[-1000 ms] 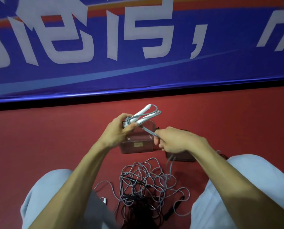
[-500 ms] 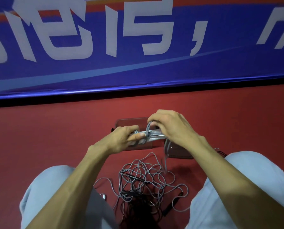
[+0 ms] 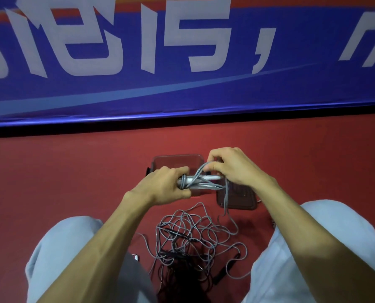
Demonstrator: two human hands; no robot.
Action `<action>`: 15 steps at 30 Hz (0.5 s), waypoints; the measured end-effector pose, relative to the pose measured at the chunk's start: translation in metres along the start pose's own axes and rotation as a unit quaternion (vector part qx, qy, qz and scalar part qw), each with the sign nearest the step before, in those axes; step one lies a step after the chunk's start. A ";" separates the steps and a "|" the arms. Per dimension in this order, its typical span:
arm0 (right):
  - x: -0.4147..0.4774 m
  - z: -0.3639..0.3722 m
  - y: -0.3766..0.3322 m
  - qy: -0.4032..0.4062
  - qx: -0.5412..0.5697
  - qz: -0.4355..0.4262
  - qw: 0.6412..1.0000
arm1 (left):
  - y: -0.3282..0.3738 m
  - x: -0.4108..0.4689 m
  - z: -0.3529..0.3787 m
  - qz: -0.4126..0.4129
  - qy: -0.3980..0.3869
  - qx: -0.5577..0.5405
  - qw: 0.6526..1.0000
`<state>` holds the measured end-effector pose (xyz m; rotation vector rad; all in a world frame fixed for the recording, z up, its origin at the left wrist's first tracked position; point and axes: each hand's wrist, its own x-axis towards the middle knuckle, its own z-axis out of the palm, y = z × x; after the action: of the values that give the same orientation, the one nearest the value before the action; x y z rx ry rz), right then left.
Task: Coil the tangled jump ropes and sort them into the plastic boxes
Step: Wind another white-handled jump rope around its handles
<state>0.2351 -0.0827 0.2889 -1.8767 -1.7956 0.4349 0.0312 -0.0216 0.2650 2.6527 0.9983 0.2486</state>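
Note:
My left hand (image 3: pixel 167 185) grips the white handles (image 3: pixel 204 178) of a grey jump rope, with grey cord wound round their left end. My right hand (image 3: pixel 232 169) pinches a loop of that grey cord (image 3: pixel 200 171) over the handles. A strand hangs down from my right hand to a tangled pile of grey rope (image 3: pixel 195 232) on the floor between my knees. A black rope (image 3: pixel 177 278) lies mixed in the pile's near side. Under my hands stand two clear plastic boxes, one at the left (image 3: pixel 173 160) and one at the right (image 3: pixel 241 197).
The floor is red mat. A blue banner (image 3: pixel 182 62) with white characters runs along the far wall. My knees in light grey trousers (image 3: pixel 73 248) flank the rope pile. A black handle (image 3: pixel 226 270) lies at the pile's right edge and a small white piece (image 3: pixel 136 256) by my left knee.
The handles have dropped from tilted up to lying level over the boxes. My right hand has moved up and over them, carrying the grey cord round the bundle.

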 end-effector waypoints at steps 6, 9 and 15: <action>0.001 0.002 0.008 -0.078 -0.027 -0.038 0.996 | -0.005 0.000 0.002 0.019 -0.057 -0.007 0.998; 0.002 -0.005 0.007 -0.065 0.103 -0.015 0.992 | -0.003 -0.002 -0.007 0.050 -0.045 -0.090 0.994; -0.001 -0.013 0.002 -0.070 0.483 0.091 0.868 | 0.000 -0.009 -0.027 0.067 -0.026 -0.329 0.942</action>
<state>0.2441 -0.0857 0.2981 -1.2787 -1.0946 1.2845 0.0177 -0.0219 0.2903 2.0935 0.5773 0.4483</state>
